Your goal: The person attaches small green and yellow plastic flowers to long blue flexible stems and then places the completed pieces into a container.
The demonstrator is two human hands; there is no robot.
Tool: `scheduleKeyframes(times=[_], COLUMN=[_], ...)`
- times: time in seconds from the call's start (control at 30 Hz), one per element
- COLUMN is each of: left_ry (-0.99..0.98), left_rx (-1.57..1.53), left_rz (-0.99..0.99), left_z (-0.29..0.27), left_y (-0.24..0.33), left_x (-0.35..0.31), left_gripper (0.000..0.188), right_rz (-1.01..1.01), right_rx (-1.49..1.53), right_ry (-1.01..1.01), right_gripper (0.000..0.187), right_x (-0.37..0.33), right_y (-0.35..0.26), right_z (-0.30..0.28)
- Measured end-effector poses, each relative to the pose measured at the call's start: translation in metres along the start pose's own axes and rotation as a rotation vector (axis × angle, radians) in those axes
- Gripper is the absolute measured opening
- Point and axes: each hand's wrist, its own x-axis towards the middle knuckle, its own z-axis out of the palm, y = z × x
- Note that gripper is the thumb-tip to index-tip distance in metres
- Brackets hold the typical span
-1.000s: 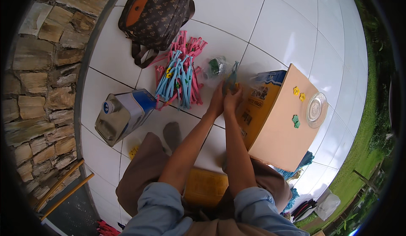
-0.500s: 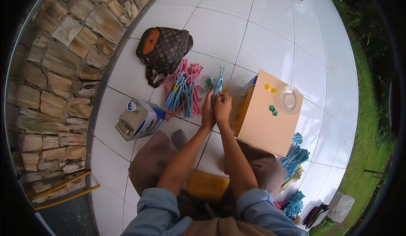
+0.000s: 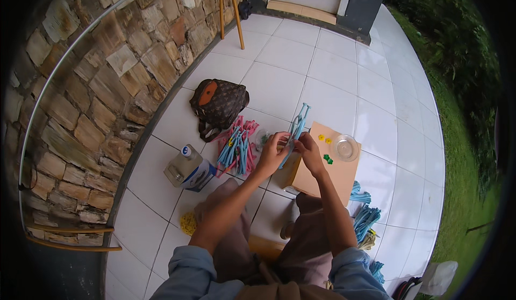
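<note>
Both hands meet in front of me around a long, light-blue plastic piece (image 3: 299,121) with a forked upper end, held tilted upward. My left hand (image 3: 273,153) grips it from the left, fingers closed on its middle. From the right, my right hand (image 3: 310,153) pinches the same piece; its fingertips are partly hidden. Close by on the right stands a cardboard box (image 3: 325,179). On its top lie yellow flower-shaped pieces (image 3: 324,139), green ones (image 3: 328,159) and a clear round dish (image 3: 344,148). Left of my hands lies a pile of pink and blue plastic pieces (image 3: 236,148).
A brown patterned backpack (image 3: 220,102) sits beyond the pile. A metal can (image 3: 188,168) with a white cap stands at left, and yellow pieces (image 3: 188,222) lie beside my leg. More blue bundles (image 3: 366,218) lie right of the box. A stone wall (image 3: 80,123) borders the left.
The view has tilted up, showing more floor and a doorway. My hands have moved apart a little, and the blue piece now leans to the right, nearer the box.
</note>
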Motion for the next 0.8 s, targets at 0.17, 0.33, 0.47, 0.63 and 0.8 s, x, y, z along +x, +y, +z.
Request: scheduleKeyframes(times=[0.17,0.33,0.47,0.63,0.8], left_ry=[0.150,-0.218,-0.427,-0.325,-0.236], left_rx=[0.405,0.951,0.834,0.693,0.642], left_rz=[0.362,0.563,0.371,0.263,0.301], left_z=[0.005,-0.003,-0.008,-0.020,-0.016], left_y=[0.029,0.012,-0.007,-0.005,0.011], left_x=[0.016,0.037,0.044,0.053,0.050], left_gripper=[0.049,0.038,0.024,0.024,0.021], right_rz=[-0.090,-0.221,-0.191,-0.356,0.033], right_rx=[-0.434,-0.788,-0.865,-0.975,0.155], right_ry=[0.022,0.050,-0.010,0.415,0.169], right_gripper=[0.015,0.018,0.017,0.038,0.049], right_x=[-0.020,-0.016,-0.005,-0.002,-0.002], right_y=[-0.019,-0.020,-0.015,-0.033,-0.053], right_z=[-0.020,-0.012,-0.029,-0.066,-0.079])
